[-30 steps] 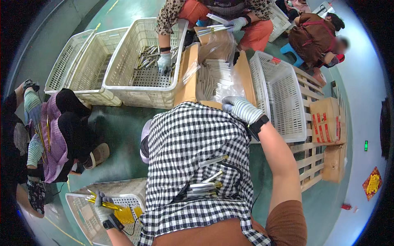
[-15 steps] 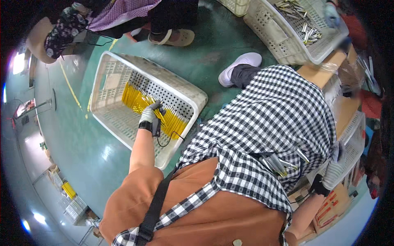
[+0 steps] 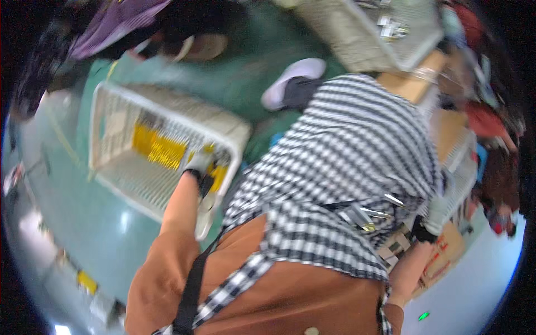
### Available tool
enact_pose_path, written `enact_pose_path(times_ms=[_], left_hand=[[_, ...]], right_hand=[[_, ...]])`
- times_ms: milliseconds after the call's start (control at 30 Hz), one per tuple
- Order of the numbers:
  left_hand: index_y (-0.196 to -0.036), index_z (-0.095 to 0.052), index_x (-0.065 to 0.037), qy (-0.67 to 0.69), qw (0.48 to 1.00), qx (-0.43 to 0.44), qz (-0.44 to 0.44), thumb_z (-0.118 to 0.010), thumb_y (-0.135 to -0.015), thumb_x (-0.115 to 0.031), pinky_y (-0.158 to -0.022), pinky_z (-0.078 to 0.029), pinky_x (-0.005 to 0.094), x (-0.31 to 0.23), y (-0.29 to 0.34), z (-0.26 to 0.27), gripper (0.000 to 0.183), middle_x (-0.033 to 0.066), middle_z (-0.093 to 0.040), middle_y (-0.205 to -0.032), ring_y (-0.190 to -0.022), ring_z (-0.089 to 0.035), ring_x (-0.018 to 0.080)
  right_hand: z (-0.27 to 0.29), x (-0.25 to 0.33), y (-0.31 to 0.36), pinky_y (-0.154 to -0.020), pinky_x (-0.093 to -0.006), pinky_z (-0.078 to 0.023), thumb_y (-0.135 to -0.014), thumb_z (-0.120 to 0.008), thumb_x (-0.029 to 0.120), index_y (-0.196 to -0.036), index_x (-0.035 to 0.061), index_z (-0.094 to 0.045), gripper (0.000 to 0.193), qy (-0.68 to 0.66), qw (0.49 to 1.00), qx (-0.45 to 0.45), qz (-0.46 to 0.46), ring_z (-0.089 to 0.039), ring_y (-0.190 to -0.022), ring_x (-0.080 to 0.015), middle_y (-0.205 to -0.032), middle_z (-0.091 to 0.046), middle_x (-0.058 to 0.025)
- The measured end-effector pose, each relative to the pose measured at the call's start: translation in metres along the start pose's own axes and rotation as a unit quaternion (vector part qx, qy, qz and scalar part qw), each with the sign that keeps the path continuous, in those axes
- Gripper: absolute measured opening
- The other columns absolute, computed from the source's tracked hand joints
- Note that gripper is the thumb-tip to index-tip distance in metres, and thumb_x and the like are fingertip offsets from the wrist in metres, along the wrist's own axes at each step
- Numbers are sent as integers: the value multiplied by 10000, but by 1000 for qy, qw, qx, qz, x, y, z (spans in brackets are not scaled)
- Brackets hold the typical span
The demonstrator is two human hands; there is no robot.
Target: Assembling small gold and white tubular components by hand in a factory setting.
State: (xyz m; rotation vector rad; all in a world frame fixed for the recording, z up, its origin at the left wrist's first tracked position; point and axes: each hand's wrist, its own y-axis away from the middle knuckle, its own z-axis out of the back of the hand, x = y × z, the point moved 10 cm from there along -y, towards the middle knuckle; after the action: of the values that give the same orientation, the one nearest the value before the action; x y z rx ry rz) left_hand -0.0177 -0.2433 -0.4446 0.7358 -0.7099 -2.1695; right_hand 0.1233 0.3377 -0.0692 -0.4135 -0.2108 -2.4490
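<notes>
My left hand (image 3: 200, 162), in a pale glove with a black band at the wrist, reaches into a white plastic crate (image 3: 167, 100) on the floor. It is among slim yellow sticks with silver ends (image 3: 159, 148) lined up along the crate's far side. Some yellow shows at its fingertips, but motion blur hides whether it grips any. My right hand (image 3: 438, 216), also gloved, is beside a second white crate (image 3: 461, 176) at the right. Its fingers are blurred and partly hidden. Several silver metal pieces (image 3: 357, 216) lie on my black-and-white checked apron (image 3: 363, 134).
A large pale crate (image 3: 357, 42) with shiny metal pieces stands at the far right, by a wooden board (image 3: 405, 84). A white shoe (image 3: 293, 81) rests on the green floor (image 3: 245, 78). Another person's purple clothing (image 3: 114, 25) is at the far left. A cardboard box (image 3: 445, 251) sits low at the right.
The whole view has shifted and blurred, with the crates sitting further left. My left hand has moved along the yellow sticks toward the crate's right end. My right hand stays beside the right crate.
</notes>
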Motion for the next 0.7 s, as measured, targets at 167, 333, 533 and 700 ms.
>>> enact_pose_path(times_ms=[167, 333, 533, 700], left_hand=[[-963, -668, -91, -100, 987, 127, 24, -439, -901, -317, -769, -520, 418, 112, 29, -221, 328, 160, -678, -951, -874, -652, 326], [-1006, -677, -82, 178, 968, 103, 144, -463, -867, -364, -831, -497, 413, 73, 2, -199, 381, 196, -649, -1035, -1000, -620, 323], [-983, -689, -110, 166, 951, 131, 227, -500, -825, -397, -834, -475, 431, 58, 31, -165, 378, 201, -644, -1039, -1014, -608, 348], [-915, -683, -76, 290, 934, 103, 184, -667, -676, -330, -775, -501, 410, 58, 33, -183, 349, 195, -673, -926, -871, -634, 369]], right_hand=[[-55, -9, -60, -929, -335, -427, -883, -567, 256, -1126, -5, -607, 359, -17, 986, 165, 14, -590, -1051, -282, -1092, -637, -189], [-73, -15, -70, -927, -329, -429, -897, -549, 263, -1129, -3, -610, 358, 22, 971, 231, 50, -591, -1063, -276, -1115, -631, -199], [-75, -25, -70, -978, -316, -398, -901, -554, 282, -1257, 1, -532, 454, -74, 974, 213, 0, -549, -1112, -249, -1234, -563, -161], [-104, -84, -77, -966, -317, -421, -956, -394, 340, -1310, -2, -468, 497, -309, 902, 248, -170, -559, -1099, -219, -1234, -568, -128]])
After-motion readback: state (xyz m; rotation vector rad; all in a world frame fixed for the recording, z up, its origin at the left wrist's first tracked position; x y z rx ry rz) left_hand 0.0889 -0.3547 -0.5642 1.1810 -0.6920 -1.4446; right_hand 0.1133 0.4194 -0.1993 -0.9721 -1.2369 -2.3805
